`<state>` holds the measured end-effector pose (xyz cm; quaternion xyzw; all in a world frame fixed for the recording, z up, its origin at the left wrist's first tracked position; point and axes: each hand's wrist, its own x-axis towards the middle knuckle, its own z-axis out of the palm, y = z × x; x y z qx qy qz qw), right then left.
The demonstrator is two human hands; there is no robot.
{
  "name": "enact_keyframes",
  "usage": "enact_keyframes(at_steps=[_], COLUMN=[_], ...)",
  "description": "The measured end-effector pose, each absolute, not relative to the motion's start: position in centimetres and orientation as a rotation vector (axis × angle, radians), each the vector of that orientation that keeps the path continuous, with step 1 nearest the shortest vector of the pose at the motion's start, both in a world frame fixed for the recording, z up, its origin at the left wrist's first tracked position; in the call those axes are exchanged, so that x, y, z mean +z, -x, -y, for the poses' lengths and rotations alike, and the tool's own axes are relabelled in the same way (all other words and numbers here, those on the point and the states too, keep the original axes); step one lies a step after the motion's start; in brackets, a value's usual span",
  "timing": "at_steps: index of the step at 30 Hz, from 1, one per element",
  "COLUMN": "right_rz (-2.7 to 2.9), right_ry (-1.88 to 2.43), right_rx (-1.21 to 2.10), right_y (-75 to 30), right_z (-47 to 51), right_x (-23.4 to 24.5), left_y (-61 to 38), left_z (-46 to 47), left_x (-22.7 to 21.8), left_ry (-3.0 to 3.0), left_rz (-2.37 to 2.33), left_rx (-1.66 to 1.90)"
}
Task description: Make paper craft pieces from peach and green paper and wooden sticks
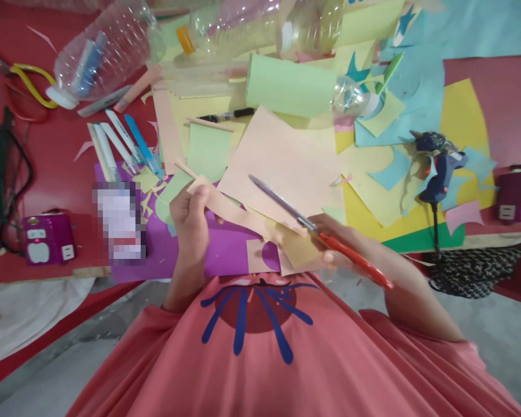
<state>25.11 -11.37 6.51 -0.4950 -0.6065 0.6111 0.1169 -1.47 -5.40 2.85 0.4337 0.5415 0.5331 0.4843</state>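
My left hand pinches one end of a narrow peach paper strip between thumb and fingers. Its far end reaches toward my right hand, which is closed around red-handled scissors. The scissor blades look closed and point up and left, above a large peach paper sheet. Whether the right fingers also touch the strip's blurred end I cannot tell. Below the strip lie purple paper and a small tan paper piece.
Several markers and a phone lie to the left. Plastic bottles and a rolled green paper stretch along the back. On the right are a glue gun and a black patterned cloth. Yellow-handled scissors rest far left.
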Motion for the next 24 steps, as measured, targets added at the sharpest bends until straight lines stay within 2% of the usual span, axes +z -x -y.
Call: enact_keyframes(at_steps=[3,6,11,14,18,20,24], right_rz=[1.957,2.034,2.016,2.040,1.969,1.867,1.808], right_ry=[1.891,2.105,2.320,2.380,2.291,2.103,1.674], right_rx=[1.240,0.848,0.680,0.596,0.300,0.434,1.240], right_y=[-26.4,-27.6,-29.7,-30.6,-29.9,-28.4,-24.1], right_z=[10.0,8.5,6.8,6.5,6.5,6.5,5.5], right_x=[6.1,5.2,4.9,5.6,6.5,6.6,5.2], left_y=[1.5,0.8,-0.3,-0.6,-0.9,-1.2,-1.8], left_z=[3.9,2.4,-0.2,-1.9,-3.5,-3.8,-3.6], left_x=[3.5,3.8,2.7,1.4,0.1,-0.1,-0.2], left_ry=[-1.293,-1.410,-1.561,-1.585,-1.543,-1.528,-1.528], left_rz=[-1.241,-1.203,-1.090,-1.066,-1.041,-1.023,-0.982], left_rx=[0.976,0.789,0.635,0.702,0.849,0.890,0.957])
